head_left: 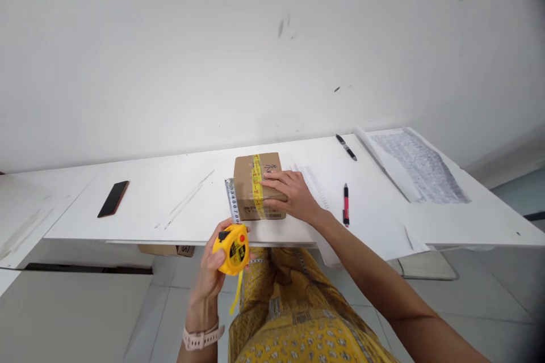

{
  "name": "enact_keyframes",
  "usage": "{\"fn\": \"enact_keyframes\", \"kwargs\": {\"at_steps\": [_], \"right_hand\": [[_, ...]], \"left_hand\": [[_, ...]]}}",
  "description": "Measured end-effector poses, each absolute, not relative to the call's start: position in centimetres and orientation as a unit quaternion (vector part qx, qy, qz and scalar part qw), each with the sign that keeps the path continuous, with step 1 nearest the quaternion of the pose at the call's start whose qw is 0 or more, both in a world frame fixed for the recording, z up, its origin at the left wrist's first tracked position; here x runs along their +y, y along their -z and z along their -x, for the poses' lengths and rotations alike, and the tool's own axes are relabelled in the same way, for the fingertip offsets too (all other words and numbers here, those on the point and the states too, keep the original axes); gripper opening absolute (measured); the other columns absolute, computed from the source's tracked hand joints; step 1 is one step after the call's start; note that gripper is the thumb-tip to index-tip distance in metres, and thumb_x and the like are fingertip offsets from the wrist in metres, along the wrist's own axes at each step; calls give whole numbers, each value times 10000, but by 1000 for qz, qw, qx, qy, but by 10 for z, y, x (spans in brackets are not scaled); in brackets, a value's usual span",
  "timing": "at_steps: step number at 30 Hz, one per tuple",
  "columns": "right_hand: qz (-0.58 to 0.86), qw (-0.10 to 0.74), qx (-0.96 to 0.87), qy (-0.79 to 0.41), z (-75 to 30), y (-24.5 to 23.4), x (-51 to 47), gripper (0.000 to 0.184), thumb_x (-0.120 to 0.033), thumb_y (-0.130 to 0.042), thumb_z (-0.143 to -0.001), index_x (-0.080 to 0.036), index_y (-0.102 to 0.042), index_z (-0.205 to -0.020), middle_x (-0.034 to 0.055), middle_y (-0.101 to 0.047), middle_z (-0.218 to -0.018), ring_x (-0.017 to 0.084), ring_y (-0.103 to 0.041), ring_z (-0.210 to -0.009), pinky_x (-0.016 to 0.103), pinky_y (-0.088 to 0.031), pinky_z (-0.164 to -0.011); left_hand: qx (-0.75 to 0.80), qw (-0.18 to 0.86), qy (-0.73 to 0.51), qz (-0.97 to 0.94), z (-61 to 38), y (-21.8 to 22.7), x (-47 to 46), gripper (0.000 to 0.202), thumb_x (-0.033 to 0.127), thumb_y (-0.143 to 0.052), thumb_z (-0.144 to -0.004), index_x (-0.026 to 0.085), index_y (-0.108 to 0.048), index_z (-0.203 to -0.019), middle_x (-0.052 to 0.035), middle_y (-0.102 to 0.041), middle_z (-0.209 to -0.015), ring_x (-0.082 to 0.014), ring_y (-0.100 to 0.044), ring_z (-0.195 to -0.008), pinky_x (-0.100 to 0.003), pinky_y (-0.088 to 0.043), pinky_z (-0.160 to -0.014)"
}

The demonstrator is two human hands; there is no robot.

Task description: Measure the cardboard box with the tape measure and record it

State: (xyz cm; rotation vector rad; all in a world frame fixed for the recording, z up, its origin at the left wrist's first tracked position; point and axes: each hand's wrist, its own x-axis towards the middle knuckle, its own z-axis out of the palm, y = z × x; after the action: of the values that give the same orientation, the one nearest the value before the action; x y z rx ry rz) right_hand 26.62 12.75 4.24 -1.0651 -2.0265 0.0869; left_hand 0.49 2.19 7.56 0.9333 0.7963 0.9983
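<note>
A small brown cardboard box (246, 174) with a strip of yellow printed tape sits near the front edge of the white table. My right hand (293, 195) lies on its top and right side, fingers stretched out over the tape. In my left hand (214, 264) is a yellow tape measure (234, 250), gripped just off the table's front edge. Its metal blade (231, 199) is pulled out a short way and runs along the box's left side, with numbers showing. A yellow strap hangs from the tape measure's case.
To the left a dark phone (113, 199) lies on the white table (140, 187). Right of the box are paper sheets (370, 221), a red and black pen (346, 205), a black pen (346, 147) and a handwritten sheet (419, 164). A wall (213, 57) stands behind.
</note>
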Motion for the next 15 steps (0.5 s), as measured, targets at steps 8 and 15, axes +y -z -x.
{"fn": "enact_keyframes", "kwargs": {"at_steps": [8, 15], "right_hand": [[484, 396, -774, -100, -265, -95, 175, 326, -416, -429, -1030, -260, -715, -1023, 39, -754, -1091, 236, -609, -1007, 419, -332, -888], [523, 373, -755, -133, -263, -109, 210, 447, -446, -356, -1043, -223, -695, -855, 40, -749, -943, 224, -602, -943, 403, -294, -865]], "left_hand": [[375, 702, -445, -411, -53, -92, 54, 567, 520, -750, -754, 208, -541, -1179, -86, -645, -1083, -234, -731, -696, -289, -578, -490], [389, 678, -459, -421, -75, -100, 84, 572, 542, -742, -728, 182, -535, -1121, -63, -644, -1002, -235, -733, -654, -291, -570, -465]]}}
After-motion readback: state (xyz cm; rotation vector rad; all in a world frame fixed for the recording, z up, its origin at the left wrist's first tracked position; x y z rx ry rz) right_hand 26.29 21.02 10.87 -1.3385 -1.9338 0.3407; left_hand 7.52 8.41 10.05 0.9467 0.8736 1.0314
